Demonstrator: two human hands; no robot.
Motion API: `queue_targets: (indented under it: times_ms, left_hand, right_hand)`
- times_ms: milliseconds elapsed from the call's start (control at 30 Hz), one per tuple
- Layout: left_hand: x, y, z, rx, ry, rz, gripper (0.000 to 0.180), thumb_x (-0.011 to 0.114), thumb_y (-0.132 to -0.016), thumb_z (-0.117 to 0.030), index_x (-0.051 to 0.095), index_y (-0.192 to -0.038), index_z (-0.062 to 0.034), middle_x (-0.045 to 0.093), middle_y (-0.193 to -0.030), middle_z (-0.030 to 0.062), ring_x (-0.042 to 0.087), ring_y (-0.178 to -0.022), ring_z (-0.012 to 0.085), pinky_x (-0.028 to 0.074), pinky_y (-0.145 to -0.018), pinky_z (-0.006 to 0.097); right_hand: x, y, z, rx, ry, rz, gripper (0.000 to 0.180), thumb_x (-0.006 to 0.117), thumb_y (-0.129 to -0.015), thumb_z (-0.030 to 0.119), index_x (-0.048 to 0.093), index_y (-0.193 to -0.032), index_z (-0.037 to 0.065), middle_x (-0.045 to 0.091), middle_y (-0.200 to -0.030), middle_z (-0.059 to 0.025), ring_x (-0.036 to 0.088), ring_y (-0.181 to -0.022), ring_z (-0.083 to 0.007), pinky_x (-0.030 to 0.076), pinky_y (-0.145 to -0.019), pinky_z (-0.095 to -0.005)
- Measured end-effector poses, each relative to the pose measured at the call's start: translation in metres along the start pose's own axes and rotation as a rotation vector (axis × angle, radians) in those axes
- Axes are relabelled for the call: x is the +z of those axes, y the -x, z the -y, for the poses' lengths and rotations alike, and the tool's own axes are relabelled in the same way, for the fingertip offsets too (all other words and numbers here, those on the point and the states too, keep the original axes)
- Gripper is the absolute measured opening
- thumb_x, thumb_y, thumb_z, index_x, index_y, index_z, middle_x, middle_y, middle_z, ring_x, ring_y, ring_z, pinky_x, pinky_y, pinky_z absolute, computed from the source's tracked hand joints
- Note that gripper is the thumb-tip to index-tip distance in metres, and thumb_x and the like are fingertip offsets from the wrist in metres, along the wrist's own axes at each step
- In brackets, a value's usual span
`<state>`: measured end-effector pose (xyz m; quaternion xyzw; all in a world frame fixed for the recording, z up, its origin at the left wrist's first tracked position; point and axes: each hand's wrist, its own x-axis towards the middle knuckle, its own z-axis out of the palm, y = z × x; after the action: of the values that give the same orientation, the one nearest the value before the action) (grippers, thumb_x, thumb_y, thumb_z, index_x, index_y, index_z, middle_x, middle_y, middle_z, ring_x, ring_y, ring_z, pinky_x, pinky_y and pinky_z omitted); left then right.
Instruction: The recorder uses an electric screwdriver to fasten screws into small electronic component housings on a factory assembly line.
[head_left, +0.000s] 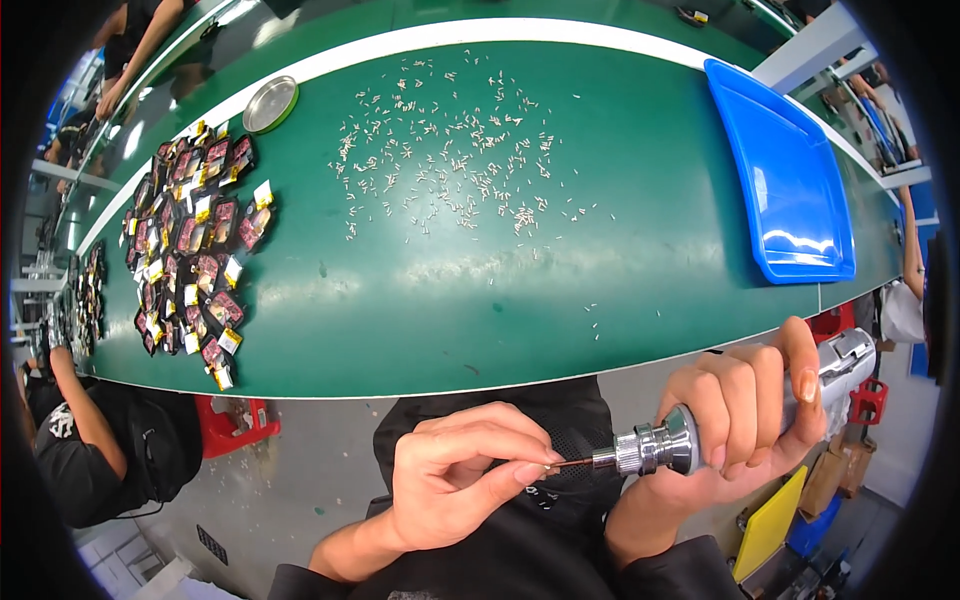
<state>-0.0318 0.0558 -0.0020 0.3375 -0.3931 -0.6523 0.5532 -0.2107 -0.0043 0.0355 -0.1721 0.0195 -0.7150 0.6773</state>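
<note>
In my right hand [740, 410] is a silver electric screwdriver [664, 445], its fingers wrapped round the body and its nose pointing left. A thin screwdriver bit [574, 463] sticks out from the chuck. My left hand [455, 475] is closed in a pinch right at the bit's tip, thumb below and fingers above. Something tiny is at those fingertips, too small to name. Both hands are over my lap, just off the near edge of the green table [420, 340]. Many small, thin silvery pieces [465, 165] lie scattered across the tabletop.
At the left lies a pile of small black-cased electronic modules [195, 235] with white-and-yellow tabs. Behind it is a round shallow tin [271, 104]. A blue tray [790, 190] lies at the right. Red stools [235, 425] stand below the table; other people work at the left and right.
</note>
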Motion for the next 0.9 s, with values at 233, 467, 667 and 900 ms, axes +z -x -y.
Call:
queue_targets:
  times_ms: [233,467,667,900]
  left_hand:
    - [0.000,0.002,0.001,-0.016,0.036,-0.002,0.013,0.063,-0.082,0.012,0.067,-0.094,0.0098,0.065,-0.088,0.0174,0.063,-0.076,0.0179,0.050,-0.065,0.026]
    - [0.000,-0.004,-0.003,0.283,-0.540,-0.022,0.015,0.067,-0.071,0.012,0.069,-0.084,0.0057,0.065,-0.076,0.0132,0.058,-0.062,0.0174,0.045,-0.054,0.027]
    - [0.000,-0.013,0.004,0.441,-0.749,0.000,0.023,0.066,-0.064,0.017,0.068,-0.083,0.0056,0.064,-0.075,0.0126,0.058,-0.060,0.0193,0.045,-0.053,0.027]
    - [0.007,-0.016,-0.001,0.386,-0.749,0.010,0.022,0.066,-0.067,0.017,0.069,-0.086,0.0054,0.066,-0.078,0.0127,0.062,-0.064,0.0221,0.050,-0.057,0.029]
  right_hand:
    - [0.000,0.002,-0.002,0.020,0.029,-0.032,0.009,0.050,-0.090,0.013,0.045,-0.092,0.005,0.044,-0.051,-0.0023,0.041,-0.040,-0.0120,0.038,-0.046,-0.0286]
    - [0.003,0.003,-0.002,-0.001,0.186,0.001,0.012,0.054,-0.088,0.011,0.042,-0.087,0.006,0.044,-0.049,-0.0011,0.040,-0.037,-0.0102,0.037,-0.040,-0.0261]
    - [-0.007,0.004,0.005,0.069,0.236,0.062,0.009,0.043,-0.092,0.015,0.043,-0.093,0.006,0.046,-0.056,-0.0042,0.043,-0.045,-0.0154,0.041,-0.050,-0.0312]
    - [-0.009,0.002,0.004,0.009,0.186,-0.018,0.010,0.045,-0.093,0.014,0.042,-0.090,0.004,0.039,-0.049,-0.0012,0.039,-0.040,-0.0111,0.036,-0.046,-0.0279]
